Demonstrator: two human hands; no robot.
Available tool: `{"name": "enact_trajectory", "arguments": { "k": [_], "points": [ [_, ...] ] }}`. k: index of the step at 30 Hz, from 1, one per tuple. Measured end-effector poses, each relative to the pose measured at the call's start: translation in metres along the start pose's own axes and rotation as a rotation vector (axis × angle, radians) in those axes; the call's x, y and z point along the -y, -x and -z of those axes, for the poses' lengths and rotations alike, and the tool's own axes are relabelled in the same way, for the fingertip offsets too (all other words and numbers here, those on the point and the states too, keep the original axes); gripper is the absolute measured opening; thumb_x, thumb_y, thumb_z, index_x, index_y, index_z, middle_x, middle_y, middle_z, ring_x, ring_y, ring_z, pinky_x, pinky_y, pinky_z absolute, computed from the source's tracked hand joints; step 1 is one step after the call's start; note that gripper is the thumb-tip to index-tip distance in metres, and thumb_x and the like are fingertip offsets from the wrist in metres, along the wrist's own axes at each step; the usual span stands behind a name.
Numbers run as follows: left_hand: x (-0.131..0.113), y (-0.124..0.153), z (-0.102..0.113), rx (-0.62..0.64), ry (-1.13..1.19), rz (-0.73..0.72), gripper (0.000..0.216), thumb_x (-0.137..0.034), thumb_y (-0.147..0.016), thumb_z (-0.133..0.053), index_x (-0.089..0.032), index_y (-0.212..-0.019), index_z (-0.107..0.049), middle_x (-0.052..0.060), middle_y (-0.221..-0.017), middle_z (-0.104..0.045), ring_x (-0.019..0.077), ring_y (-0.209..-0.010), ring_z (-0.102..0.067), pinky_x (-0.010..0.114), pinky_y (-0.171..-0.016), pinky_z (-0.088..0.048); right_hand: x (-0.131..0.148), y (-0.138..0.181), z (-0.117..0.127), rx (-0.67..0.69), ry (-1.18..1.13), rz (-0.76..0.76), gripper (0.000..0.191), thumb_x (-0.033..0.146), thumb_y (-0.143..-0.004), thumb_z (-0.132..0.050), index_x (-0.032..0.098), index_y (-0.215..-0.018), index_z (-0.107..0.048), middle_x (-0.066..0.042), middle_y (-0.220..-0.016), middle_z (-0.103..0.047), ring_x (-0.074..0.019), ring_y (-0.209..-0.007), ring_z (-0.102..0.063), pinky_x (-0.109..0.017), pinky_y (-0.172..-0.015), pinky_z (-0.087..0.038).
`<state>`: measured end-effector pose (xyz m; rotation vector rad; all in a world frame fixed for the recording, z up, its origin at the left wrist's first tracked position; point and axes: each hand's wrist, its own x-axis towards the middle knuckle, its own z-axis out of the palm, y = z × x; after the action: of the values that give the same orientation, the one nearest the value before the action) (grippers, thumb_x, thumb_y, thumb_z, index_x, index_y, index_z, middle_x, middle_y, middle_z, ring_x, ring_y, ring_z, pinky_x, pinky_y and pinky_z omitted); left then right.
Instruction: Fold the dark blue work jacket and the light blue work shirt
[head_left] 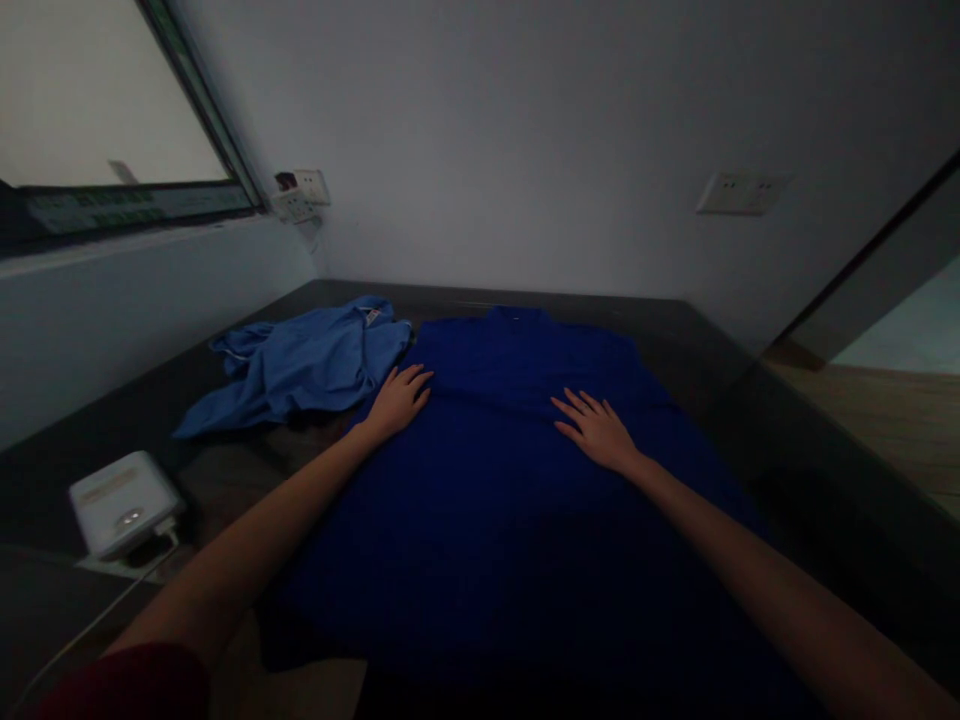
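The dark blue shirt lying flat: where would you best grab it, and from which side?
Probably at its two shoulders, coming in from the left and right edges. The dark blue shirt lies flat, collar at the far end, so only edges offer fabric to pinch. The left hand and right hand rest open near there.

Domestic room, dim. Dark table [712, 350] in a corner of white walls [525, 150]; window [105, 90], wall sockets [742, 192], wooden floor [900, 420]. Dark blue shirt [510, 480] and light blue garment [300, 370] laid on the table.
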<state>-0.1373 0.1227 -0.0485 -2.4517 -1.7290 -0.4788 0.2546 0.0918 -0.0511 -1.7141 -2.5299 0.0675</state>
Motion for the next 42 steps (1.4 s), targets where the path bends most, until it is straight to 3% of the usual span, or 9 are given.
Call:
{"name": "enact_trajectory", "arguments": {
  "k": [5, 9, 14, 17, 22, 27, 32, 36, 42],
  "points": [
    [0.001, 0.018, 0.031, -0.11, 0.107, 0.019, 0.039, -0.029, -0.088, -0.041, -0.017, -0.122, -0.056, 0.011, -0.129, -0.055, 0.023, -0.121, -0.049, 0.043, -0.107, -0.033, -0.004, -0.001, 0.004, 0.041, -0.023, 0.014, 0.064, 0.066, -0.09, -0.021, 0.036, -0.146, -0.026, -0.001, -0.155, -0.019, -0.0298, -0.141, -0.017, -0.057, -0.11, -0.019],
    [0.006, 0.037, 0.077, 0.018, 0.222, 0.115, 0.038, -0.034, -0.087, -0.041, -0.019, -0.117, -0.058, 0.008, -0.115, -0.064, 0.0214, -0.106, -0.06, 0.036, -0.095, -0.045, 0.005, -0.013, 0.02, -0.009, -0.015, 0.04, 0.062, 0.063, -0.088, -0.034, 0.028, -0.139, -0.043, -0.01, -0.151, -0.031, -0.0342, -0.138, -0.023, -0.059, -0.105, -0.027],
    [0.007, 0.062, 0.137, 0.19, 0.125, 0.325, 0.04, -0.045, -0.086, -0.041, -0.022, -0.114, -0.06, 0.006, -0.103, -0.069, 0.0219, -0.09, -0.065, 0.031, -0.079, -0.048, 0.065, -0.053, 0.054, -0.12, -0.123, 0.222, 0.045, 0.04, -0.091, -0.046, 0.019, -0.131, -0.052, -0.012, -0.131, -0.055, -0.0251, -0.122, -0.048, -0.042, -0.101, -0.04],
    [0.002, 0.086, 0.153, 0.232, 0.096, 0.437, 0.041, -0.05, -0.084, -0.042, -0.022, -0.106, -0.062, 0.006, -0.095, -0.071, 0.0223, -0.085, -0.065, 0.031, -0.076, -0.048, 0.117, -0.086, 0.065, -0.076, -0.192, 0.304, 0.035, 0.032, -0.09, -0.05, 0.018, -0.121, -0.059, -0.01, -0.122, -0.061, -0.0221, -0.115, -0.054, -0.035, -0.099, -0.04],
    [-0.005, 0.147, 0.142, 0.284, 0.104, 0.621, 0.038, -0.051, -0.083, -0.044, -0.022, -0.098, -0.062, 0.007, -0.098, -0.069, 0.0231, -0.087, -0.066, 0.031, -0.076, -0.048, 0.193, -0.144, 0.059, 0.059, -0.227, 0.264, 0.029, 0.03, -0.088, -0.053, 0.018, -0.113, -0.064, -0.008, -0.12, -0.064, -0.0219, -0.111, -0.057, -0.029, -0.094, -0.042],
    [-0.009, 0.193, 0.125, 0.323, 0.108, 0.75, 0.036, -0.051, -0.084, -0.044, -0.02, -0.096, -0.058, 0.01, -0.1, -0.068, 0.0253, -0.09, -0.066, 0.033, -0.076, -0.049, 0.236, -0.196, 0.046, 0.078, -0.21, 0.161, 0.034, 0.026, -0.088, -0.049, 0.015, -0.119, -0.058, -0.013, -0.123, -0.061, -0.0251, -0.114, -0.056, -0.031, -0.09, -0.044],
    [-0.016, 0.209, 0.122, 0.376, 0.221, 0.796, 0.035, -0.052, -0.085, -0.044, -0.021, -0.094, -0.057, 0.008, -0.092, -0.07, 0.0252, -0.084, -0.067, 0.033, -0.075, -0.048, 0.258, -0.231, 0.035, 0.099, -0.19, 0.05, 0.044, 0.036, -0.091, -0.045, 0.018, -0.131, -0.046, -0.016, -0.127, -0.057, -0.0272, -0.113, -0.056, -0.035, -0.087, -0.045],
    [-0.018, 0.216, 0.116, 0.416, 0.333, 0.767, 0.03, -0.049, -0.085, -0.044, -0.022, -0.09, -0.057, 0.006, -0.088, -0.07, 0.0241, -0.083, -0.067, 0.032, -0.072, -0.047, 0.265, -0.248, 0.027, 0.164, -0.164, 0.034, 0.036, 0.033, -0.091, -0.042, 0.026, -0.125, -0.053, -0.013, -0.126, -0.057, -0.0264, -0.111, -0.057, -0.037, -0.087, -0.046],
    [-0.025, 0.23, 0.107, 0.221, 0.456, 0.71, 0.035, -0.049, -0.081, -0.047, -0.027, -0.104, -0.059, 0.007, -0.111, -0.067, 0.0263, -0.106, -0.061, 0.035, -0.091, -0.047, 0.268, -0.27, 0.02, 0.208, -0.14, 0.07, 0.035, 0.032, -0.09, -0.043, 0.024, -0.121, -0.058, -0.013, -0.122, -0.06, -0.0291, -0.114, -0.056, -0.041, -0.088, -0.047]
  ]
}}
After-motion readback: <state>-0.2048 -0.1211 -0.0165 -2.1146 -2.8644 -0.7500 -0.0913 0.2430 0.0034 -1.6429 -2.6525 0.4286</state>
